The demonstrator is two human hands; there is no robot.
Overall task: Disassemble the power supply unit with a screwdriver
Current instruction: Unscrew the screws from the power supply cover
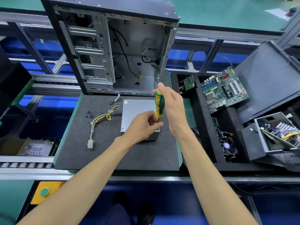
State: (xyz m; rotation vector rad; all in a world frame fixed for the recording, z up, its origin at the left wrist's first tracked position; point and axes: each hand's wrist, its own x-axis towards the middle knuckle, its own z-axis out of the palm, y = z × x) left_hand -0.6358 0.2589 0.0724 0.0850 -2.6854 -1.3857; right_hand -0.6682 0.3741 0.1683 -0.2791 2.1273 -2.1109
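Observation:
A grey metal power supply unit lies flat on the black foam mat, its yellow, purple and black cable bundle trailing left to a white connector. My right hand grips the green and yellow screwdriver, held upright with its tip at the unit's near right corner. My left hand rests on the unit's near right part, its fingers curled and pinching at the screwdriver's shaft near the tip. The tip itself is hidden by my fingers.
An open, stripped computer case stands upright behind the unit. Several small black screws lie on the mat's left. A black tray on the right holds a motherboard, a fan and another opened power supply.

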